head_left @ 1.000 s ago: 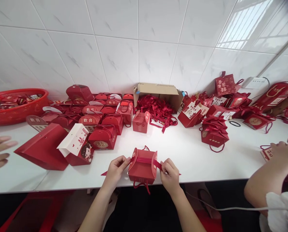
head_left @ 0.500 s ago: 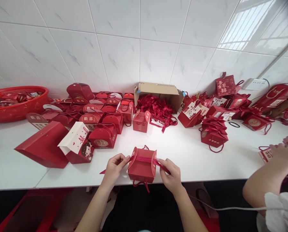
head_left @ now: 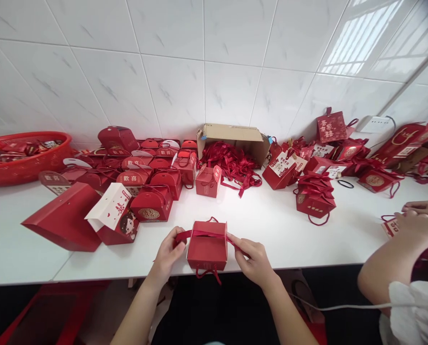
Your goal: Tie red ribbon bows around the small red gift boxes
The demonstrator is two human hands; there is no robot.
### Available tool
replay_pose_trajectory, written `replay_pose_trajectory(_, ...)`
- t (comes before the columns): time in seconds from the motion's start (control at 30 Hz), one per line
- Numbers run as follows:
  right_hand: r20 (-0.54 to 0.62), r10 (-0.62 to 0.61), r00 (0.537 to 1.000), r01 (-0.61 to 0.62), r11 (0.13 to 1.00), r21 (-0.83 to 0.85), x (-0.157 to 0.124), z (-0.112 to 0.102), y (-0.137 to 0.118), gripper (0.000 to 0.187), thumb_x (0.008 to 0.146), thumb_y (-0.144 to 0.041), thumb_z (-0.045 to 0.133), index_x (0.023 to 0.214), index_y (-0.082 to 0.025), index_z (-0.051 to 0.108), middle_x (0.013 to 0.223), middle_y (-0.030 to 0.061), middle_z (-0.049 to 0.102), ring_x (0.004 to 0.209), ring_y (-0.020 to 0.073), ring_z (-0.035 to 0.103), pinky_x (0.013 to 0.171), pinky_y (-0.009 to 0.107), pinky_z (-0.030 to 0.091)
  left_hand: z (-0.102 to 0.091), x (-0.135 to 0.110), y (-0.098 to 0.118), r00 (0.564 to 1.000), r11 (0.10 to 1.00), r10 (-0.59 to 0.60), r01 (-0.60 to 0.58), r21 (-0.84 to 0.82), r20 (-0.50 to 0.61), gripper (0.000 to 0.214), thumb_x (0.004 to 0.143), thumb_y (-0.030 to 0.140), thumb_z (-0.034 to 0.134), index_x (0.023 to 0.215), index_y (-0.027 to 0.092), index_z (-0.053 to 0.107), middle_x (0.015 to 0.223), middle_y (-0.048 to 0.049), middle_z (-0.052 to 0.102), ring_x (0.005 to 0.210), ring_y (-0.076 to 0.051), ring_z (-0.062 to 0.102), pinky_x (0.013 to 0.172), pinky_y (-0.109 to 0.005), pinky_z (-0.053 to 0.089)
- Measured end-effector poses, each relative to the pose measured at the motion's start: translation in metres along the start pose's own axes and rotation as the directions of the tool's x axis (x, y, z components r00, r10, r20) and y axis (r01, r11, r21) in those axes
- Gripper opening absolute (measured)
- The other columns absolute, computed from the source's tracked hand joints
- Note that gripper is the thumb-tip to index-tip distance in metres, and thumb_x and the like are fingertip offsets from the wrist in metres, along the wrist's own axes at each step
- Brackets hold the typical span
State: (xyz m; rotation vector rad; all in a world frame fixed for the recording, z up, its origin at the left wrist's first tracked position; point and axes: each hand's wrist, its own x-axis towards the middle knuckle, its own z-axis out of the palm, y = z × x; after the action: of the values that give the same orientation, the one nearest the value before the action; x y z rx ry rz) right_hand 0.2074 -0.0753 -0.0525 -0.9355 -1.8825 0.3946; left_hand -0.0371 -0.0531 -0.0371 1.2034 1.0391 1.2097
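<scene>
A small red gift box (head_left: 207, 251) with cord handles sits at the table's front edge, between my hands. A dark red satin ribbon (head_left: 208, 234) stretches across its top. To the left of the box, my left hand (head_left: 169, 250) is closed on one length of the ribbon. My right hand (head_left: 252, 256) pinches the other length close to the box's right side. One cord handle hangs over the front of the box and another shows behind it.
Behind stands a cardboard carton (head_left: 235, 134) spilling red ribbons (head_left: 230, 163). Several red gift boxes (head_left: 151, 203) crowd the left, near a red basin (head_left: 27, 165) of wrapped sweets. More decorated boxes (head_left: 314, 199) stand at right, where another person's hands (head_left: 420, 223) work.
My left hand has drawn its ribbon end outward and turned. The box's side flaps, raised and curved before, now lie lower or out of sight. The view has shifted slightly.
</scene>
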Motion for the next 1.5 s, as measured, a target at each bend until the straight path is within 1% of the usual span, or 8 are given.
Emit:
replay_pose_trajectory(0.13,-0.026,0.049,0.998,-0.047,0.998,0.049,-0.005,0.006,0.000,0.056,0.080,-0.005,0.040,0.133,-0.022,0.051,0.057,-0.0048,0.043,0.049,0.0099,0.033,0.046,0.022,0.032,0.015,-0.006,0.013,0.997,0.998,-0.051,0.049,0.044,0.059,0.045,0.068,0.044,0.073,0.102,0.019,0.057,0.095,-0.0076,0.065,0.088,-0.023,0.060,0.080,-0.031,0.049)
replay_pose_trajectory(0.37,-0.019,0.101,0.995,-0.098,0.987,0.125,-0.009,0.019,-0.006,0.060,0.080,-0.005,0.040,0.138,-0.021,0.045,0.061,-0.0037,0.050,0.048,0.0091,0.029,0.046,0.022,0.033,0.046,-0.004,0.013,0.971,0.980,-0.009,0.056,0.190,-0.238,0.033,0.075,0.046,0.065,0.090,0.018,0.059,0.083,-0.0044,0.067,0.081,-0.023,0.063,0.071,-0.030,0.051)
replay_pose_trajectory(0.77,-0.051,0.163,0.985,-0.152,0.973,0.171,-0.015,0.031,-0.003,0.059,0.081,-0.006,0.040,0.137,-0.021,0.047,0.060,-0.0043,0.044,0.047,0.0083,0.026,0.042,0.020,0.031,0.051,0.001,0.004,0.927,0.957,0.039,0.072,0.280,-0.373,0.033,0.075,0.048,0.064,0.082,0.017,0.064,0.076,-0.0043,0.069,0.074,-0.023,0.064,0.065,-0.029,0.049)
replay_pose_trajectory(0.97,0.044,0.165,0.985,-0.170,0.934,0.315,-0.014,0.029,-0.011,0.052,0.085,-0.014,0.041,0.135,-0.021,0.049,0.066,-0.0002,0.058,0.049,0.0110,0.042,0.049,0.023,0.043,0.053,0.002,-0.003,0.913,0.943,0.001,0.135,0.305,-0.407,0.026,0.071,0.041,0.067,0.078,0.017,0.062,0.071,-0.0024,0.066,0.068,-0.021,0.061,0.063,-0.028,0.048)
replay_pose_trajectory(1.13,-0.019,0.208,0.978,-0.184,0.901,0.392,-0.014,0.025,-0.007,0.043,0.093,-0.022,0.036,0.134,-0.023,0.052,0.095,0.0078,0.068,0.079,0.0189,0.063,0.071,0.030,0.052,0.047,-0.004,0.002,0.982,0.971,-0.009,0.053,0.232,-0.186,0.034,0.069,0.043,0.071,0.090,0.018,0.062,0.083,-0.0047,0.067,0.078,-0.022,0.062,0.072,-0.030,0.050)
replay_pose_trajectory(1.27,-0.010,0.251,0.968,-0.234,0.917,0.324,-0.017,0.018,0.004,0.040,0.096,-0.022,0.035,0.131,-0.020,0.054,0.077,0.0046,0.065,0.057,0.0136,0.053,0.056,0.026,0.046,0.026,-0.004,-0.002,0.990,0.994,-0.031,0.016,0.110,0.136,0.060,0.062,0.064,0.069,0.100,0.019,0.061,0.082,-0.0048,0.063,0.066,-0.017,0.056,0.061,-0.027,0.048)
replay_pose_trajectory(1.37,-0.025,0.258,0.966,-0.244,0.938,0.247,-0.020,0.012,0.013,0.035,0.095,-0.022,0.037,0.125,-0.018,0.056,0.056,-0.0039,0.047,0.045,0.0102,0.037,0.045,0.023,0.033,0.012,0.003,-0.010,0.994,0.979,-0.099,0.089,0.183,0.047,0.059,0.073,0.076,0.044,0.068,0.018,0.054,0.058,0.0020,0.046,0.049,-0.011,0.037,0.047,-0.023,0.034)
replay_pose_trajectory(1.5,-0.049,0.332,0.942,-0.320,0.933,0.167,-0.022,0.000,0.021,0.015,0.093,-0.025,0.045,0.096,-0.019,0.058,0.052,-0.0084,0.029,0.044,0.0090,0.028,0.044,0.023,0.025,0.002,0.012,-0.012,0.996,0.959,-0.094,0.092,0.268,-0.005,0.051,0.074,0.061,0.058,0.055,0.019,0.037,0.055,0.0055,0.032,0.054,-0.010,0.032,0.053,-0.022,0.030)
